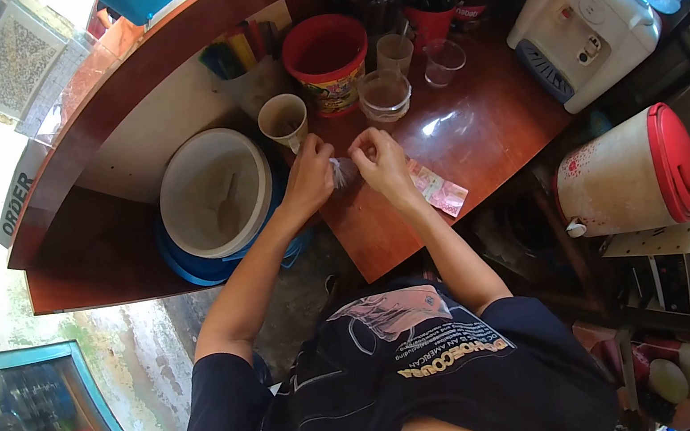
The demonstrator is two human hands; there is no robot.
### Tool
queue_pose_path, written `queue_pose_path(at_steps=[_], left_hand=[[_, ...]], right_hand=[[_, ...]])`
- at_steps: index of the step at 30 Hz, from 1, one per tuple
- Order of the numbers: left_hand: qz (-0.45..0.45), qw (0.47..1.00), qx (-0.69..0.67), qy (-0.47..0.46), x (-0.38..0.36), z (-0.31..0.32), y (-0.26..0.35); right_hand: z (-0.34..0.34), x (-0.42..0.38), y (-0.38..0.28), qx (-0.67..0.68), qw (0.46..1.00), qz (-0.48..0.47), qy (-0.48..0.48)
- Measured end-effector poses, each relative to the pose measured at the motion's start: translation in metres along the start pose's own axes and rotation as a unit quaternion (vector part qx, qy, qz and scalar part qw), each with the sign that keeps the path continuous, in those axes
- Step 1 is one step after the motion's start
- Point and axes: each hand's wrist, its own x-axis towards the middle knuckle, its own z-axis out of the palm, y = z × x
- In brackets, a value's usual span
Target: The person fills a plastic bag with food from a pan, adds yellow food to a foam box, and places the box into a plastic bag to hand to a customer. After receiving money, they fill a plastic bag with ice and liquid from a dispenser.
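Note:
My left hand point(313, 175) is closed, its fingers pinched together just in front of a beige mug point(284, 119). A small whitish crumpled bundle point(341, 171) shows beside its fingers, between my two hands; what it is made of is too small to tell. My right hand point(381, 160) is also closed in a pinch, a short way to the right. Whatever its fingertips hold is hidden. Beneath my right wrist a reddish banknote point(440, 189) lies on the brown table point(492, 115). A clear plastic tub point(386, 95) stands just beyond my right hand.
A large pale bowl point(215, 191) with a scoop sits in a blue basin point(182, 267) at left. Behind stand a red bucket point(325, 52) and clear cups point(444, 62). A water dispenser point(584, 29) and a red-lidded drink jug point(622, 171) are at right.

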Motion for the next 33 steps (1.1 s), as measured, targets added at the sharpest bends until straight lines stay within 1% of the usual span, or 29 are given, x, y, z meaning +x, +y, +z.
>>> queue_pose_path(at_steps=[1, 2, 3, 4, 5, 6, 7, 9, 10, 12, 13, 15, 16, 18, 19, 21, 22, 23, 24, 25, 27, 28, 30, 31, 33], left_hand=[[0.0, 1.0, -0.001, -0.001, 0.0, 0.005, -0.002], [-0.056, 0.998, 0.005, 0.003, -0.001, 0.011, -0.005], [-0.112, 0.994, 0.01, 0.006, -0.002, 0.018, -0.006], [-0.111, 0.994, 0.008, 0.003, -0.002, 0.023, -0.004], [-0.221, 0.975, -0.031, -0.013, -0.001, 0.027, -0.004], [-0.328, 0.942, -0.069, -0.028, 0.0, 0.031, -0.006], [-0.328, 0.942, -0.069, -0.029, -0.003, 0.037, -0.01], [-0.425, 0.88, -0.21, -0.012, -0.003, 0.043, -0.012], [-0.426, 0.88, -0.21, -0.013, -0.002, 0.042, -0.008], [-0.475, 0.805, -0.355, 0.005, 0.0, 0.037, 0.002], [-0.475, 0.805, -0.355, 0.004, 0.002, 0.034, 0.008], [-0.498, 0.748, -0.438, 0.012, 0.004, 0.029, 0.014], [-0.499, 0.747, -0.438, 0.012, 0.003, 0.03, 0.013], [-0.523, 0.704, -0.477, 0.047, 0.006, 0.03, 0.014], [-0.523, 0.704, -0.478, 0.048, 0.006, 0.029, 0.017], [-0.509, 0.703, -0.495, 0.029, 0.002, 0.024, 0.024], [-0.508, 0.703, -0.496, 0.03, 0.0, 0.031, 0.018], [-0.463, 0.764, -0.448, 0.04, -0.006, 0.043, 0.008], [-0.414, 0.818, -0.397, 0.049, -0.008, 0.044, 0.01], [-0.414, 0.817, -0.397, 0.048, -0.011, 0.044, 0.011], [-0.352, 0.859, -0.37, 0.043, -0.013, 0.042, 0.016], [-0.351, 0.858, -0.371, 0.043, -0.011, 0.041, 0.013], [-0.282, 0.928, -0.244, -0.011, -0.011, 0.035, 0.006], [-0.282, 0.927, -0.246, -0.01, -0.011, 0.035, 0.001], [-0.228, 0.956, -0.182, -0.035, -0.01, 0.033, -0.003]], right_hand=[[-0.003, -0.003, -0.004, 0.044, 0.993, 0.089, -0.057], [-0.005, -0.006, -0.005, 0.087, 0.974, 0.178, -0.11], [-0.002, -0.01, 0.001, 0.086, 0.974, 0.181, -0.107], [0.005, -0.013, 0.008, 0.154, 0.956, 0.222, -0.114], [0.011, -0.013, 0.015, 0.221, 0.933, 0.257, -0.121], [0.012, -0.011, 0.015, 0.231, 0.925, 0.28, -0.116], [0.012, -0.011, 0.015, 0.232, 0.924, 0.281, -0.115], [0.013, -0.01, 0.015, 0.191, 0.936, 0.275, -0.111], [0.013, -0.01, 0.014, 0.191, 0.935, 0.276, -0.11], [0.011, -0.011, 0.014, 0.149, 0.948, 0.263, -0.102], [0.011, -0.012, 0.017, 0.148, 0.948, 0.264, -0.101], [0.014, -0.015, 0.024, 0.164, 0.949, 0.257, -0.077], [0.015, -0.017, 0.026, 0.164, 0.949, 0.258, -0.078], [0.016, -0.019, 0.029, 0.164, 0.95, 0.256, -0.069], [0.014, -0.022, 0.03, 0.163, 0.95, 0.255, -0.069], [0.011, -0.024, 0.029, 0.155, 0.967, 0.194, -0.063], [0.01, -0.023, 0.029, 0.154, 0.967, 0.193, -0.063], [0.009, -0.024, 0.028, 0.073, 0.991, 0.096, -0.06], [0.007, -0.025, 0.024, -0.009, 0.998, -0.002, -0.056], [0.003, -0.024, 0.021, -0.009, 0.998, -0.002, -0.056], [-0.006, -0.018, 0.017, -0.096, 0.988, -0.049, -0.111], [-0.008, -0.016, 0.016, -0.097, 0.988, -0.05, -0.111], [-0.008, -0.015, 0.014, -0.124, 0.982, -0.076, -0.123], [-0.008, -0.014, 0.012, -0.126, 0.981, -0.076, -0.124], [-0.007, -0.01, 0.008, -0.138, 0.978, -0.082, -0.132]])
